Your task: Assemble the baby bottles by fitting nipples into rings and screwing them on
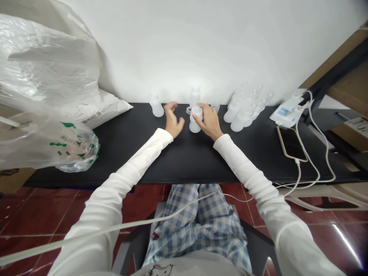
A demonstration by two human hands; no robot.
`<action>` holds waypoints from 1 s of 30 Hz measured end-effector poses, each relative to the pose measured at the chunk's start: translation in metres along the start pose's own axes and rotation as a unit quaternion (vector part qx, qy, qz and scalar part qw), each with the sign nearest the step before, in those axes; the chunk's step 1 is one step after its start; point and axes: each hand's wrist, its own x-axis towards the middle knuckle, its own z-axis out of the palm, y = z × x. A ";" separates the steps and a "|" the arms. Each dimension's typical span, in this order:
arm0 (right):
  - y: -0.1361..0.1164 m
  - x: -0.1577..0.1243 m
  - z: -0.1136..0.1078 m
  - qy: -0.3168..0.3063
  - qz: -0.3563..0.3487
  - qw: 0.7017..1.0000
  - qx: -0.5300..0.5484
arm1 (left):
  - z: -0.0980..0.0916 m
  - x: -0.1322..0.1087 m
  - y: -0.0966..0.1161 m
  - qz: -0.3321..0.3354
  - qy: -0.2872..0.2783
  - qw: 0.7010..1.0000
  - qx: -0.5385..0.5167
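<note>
My right hand (209,120) is wrapped round a small translucent white bottle (195,119) that stands on the black table (184,157). My left hand (173,119) hovers just left of it, fingers apart and empty. A small ring-shaped cap (189,110) lies behind the bottle. Another bottle (156,105) stands far left and one (194,95) stands by the wall.
A cluster of several translucent bottles (244,107) lies at the right rear. A phone (291,143) on a white cable and a packet (287,111) sit at the right. Large plastic bags (48,115) fill the left end. Cardboard boxes (350,88) stand at the far right.
</note>
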 end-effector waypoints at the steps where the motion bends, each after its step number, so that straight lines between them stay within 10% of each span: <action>1: 0.001 0.000 -0.002 0.006 0.003 1.000 0.012 | 0.005 -0.003 0.005 0.031 -0.059 0.997 -0.041; 7: 0.034 0.006 -0.020 0.169 0.055 0.984 -0.023 | 0.018 -0.003 0.013 0.021 -0.246 0.945 -0.213; 13: 0.064 0.000 -0.011 0.078 0.059 0.988 -0.120 | 0.006 0.001 0.029 -0.067 -0.290 0.913 -0.280; 22: 0.084 -0.012 0.008 -0.021 0.122 0.985 -0.117 | 0.002 0.003 0.026 -0.244 -0.094 0.932 -0.251; 30: 0.076 -0.011 0.006 0.054 0.121 0.988 -0.073 | 0.001 0.010 0.025 -0.378 -0.038 0.815 -0.437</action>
